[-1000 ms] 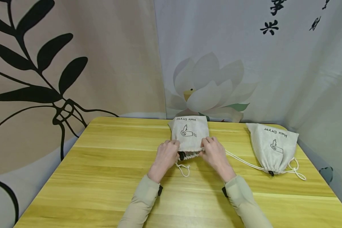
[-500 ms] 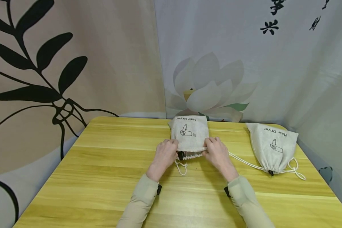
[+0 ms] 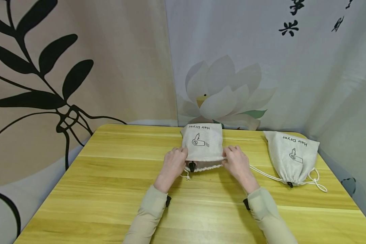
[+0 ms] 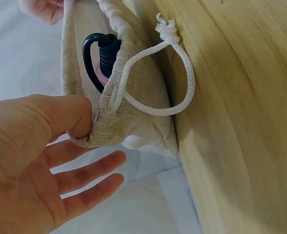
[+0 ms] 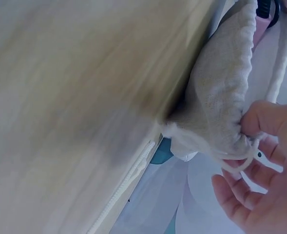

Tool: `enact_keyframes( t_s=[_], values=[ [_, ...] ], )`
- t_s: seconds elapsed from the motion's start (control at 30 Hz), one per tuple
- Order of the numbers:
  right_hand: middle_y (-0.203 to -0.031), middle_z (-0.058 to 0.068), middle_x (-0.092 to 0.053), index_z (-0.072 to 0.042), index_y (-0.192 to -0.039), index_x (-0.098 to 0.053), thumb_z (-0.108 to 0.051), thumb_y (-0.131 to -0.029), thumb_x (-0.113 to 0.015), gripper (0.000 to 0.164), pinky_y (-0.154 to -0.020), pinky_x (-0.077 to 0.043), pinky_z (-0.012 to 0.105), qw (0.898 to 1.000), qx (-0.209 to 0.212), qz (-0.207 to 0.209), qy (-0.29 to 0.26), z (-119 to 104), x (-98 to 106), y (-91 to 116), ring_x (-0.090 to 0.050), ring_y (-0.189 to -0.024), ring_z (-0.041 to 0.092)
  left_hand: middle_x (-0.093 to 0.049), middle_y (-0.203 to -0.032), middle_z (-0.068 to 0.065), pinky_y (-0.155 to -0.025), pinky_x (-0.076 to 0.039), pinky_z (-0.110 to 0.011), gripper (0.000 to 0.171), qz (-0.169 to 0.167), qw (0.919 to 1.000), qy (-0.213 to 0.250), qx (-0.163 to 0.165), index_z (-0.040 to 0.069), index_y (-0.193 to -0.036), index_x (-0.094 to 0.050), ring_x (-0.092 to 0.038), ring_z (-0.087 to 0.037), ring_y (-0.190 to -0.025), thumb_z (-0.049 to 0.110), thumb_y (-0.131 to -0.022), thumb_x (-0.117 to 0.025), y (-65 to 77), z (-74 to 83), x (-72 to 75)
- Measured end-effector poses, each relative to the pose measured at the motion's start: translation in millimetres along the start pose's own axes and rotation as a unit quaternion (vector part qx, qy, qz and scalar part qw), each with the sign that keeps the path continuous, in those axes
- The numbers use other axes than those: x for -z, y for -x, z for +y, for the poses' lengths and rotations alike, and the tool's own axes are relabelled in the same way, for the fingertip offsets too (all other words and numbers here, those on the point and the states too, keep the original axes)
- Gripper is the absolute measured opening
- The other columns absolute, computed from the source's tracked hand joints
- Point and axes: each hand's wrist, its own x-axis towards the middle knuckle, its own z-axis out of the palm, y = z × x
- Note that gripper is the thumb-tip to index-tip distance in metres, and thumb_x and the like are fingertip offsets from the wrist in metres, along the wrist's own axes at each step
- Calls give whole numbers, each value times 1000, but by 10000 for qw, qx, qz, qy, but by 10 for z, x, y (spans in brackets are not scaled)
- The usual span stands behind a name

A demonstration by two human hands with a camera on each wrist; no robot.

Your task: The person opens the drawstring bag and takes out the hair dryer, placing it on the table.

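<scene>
A beige drawstring bag point(image 3: 205, 150) printed "Hair Dryer" lies at the table's far middle, its mouth facing me and spread open. My left hand point(image 3: 173, 164) pinches the left corner of the mouth, thumb inside the rim, other fingers extended in the left wrist view. On the opposite corner, my right hand point(image 3: 237, 163) pinches the rim between thumb and fingers. Inside the mouth shows a black cord end point(image 4: 108, 54) with a bit of pink point(image 5: 261, 28) behind it; the rest is hidden. A knotted white drawstring loop point(image 4: 192, 85) hangs from the left corner.
A second "Hair Dryer" bag point(image 3: 292, 157), gathered shut at its neck with a black toggle point(image 3: 290, 184), lies at the table's right. Its white cords point(image 3: 265, 174) run left toward my right hand. A printed curtain point(image 3: 134, 61) stands behind the wooden table point(image 3: 109, 189).
Both hands have moved apart, left hand leftward and right hand rightward, stretching the bag's mouth wider. More of the black cord end shows. The left drawstring loop has shifted left.
</scene>
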Motion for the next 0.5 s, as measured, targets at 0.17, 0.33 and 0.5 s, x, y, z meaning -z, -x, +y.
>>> enact_keyframes(
  t_s=[0.17, 0.33, 0.5],
  values=[
    [-79, 5, -61, -10, -77, -59, 3, -68, -68, 17, -56, -45, 32, 10000, -15, -66, -49, 7, 15, 4, -48, -71, 21, -70, -89, -7, -57, -52, -37, 24, -180, 9997, 128, 103, 5, -87, -60, -63, -26, -74, -1, -69, -75, -3, -23, 5],
    [-83, 6, -64, -9, -79, -62, 3, -68, -68, 18, -60, -49, 35, 9998, -85, -154, -32, 53, 23, 13, -52, -74, 22, -70, -89, -7, -57, -53, -36, 25, -441, 9982, 311, 279, 6, -92, -63, -63, -26, -74, -2, -71, -72, -7, -57, 16],
    [-86, 7, -66, -9, -81, -64, 5, -67, -66, 19, -63, -51, 38, 9993, -215, -317, -22, 108, 35, 33, -54, -77, 24, -69, -85, -6, -56, -52, -33, 22, -638, 9955, 559, 426, 9, -87, -62, -63, -24, -73, -4, -71, -70, -1, -85, 57]
  ],
)
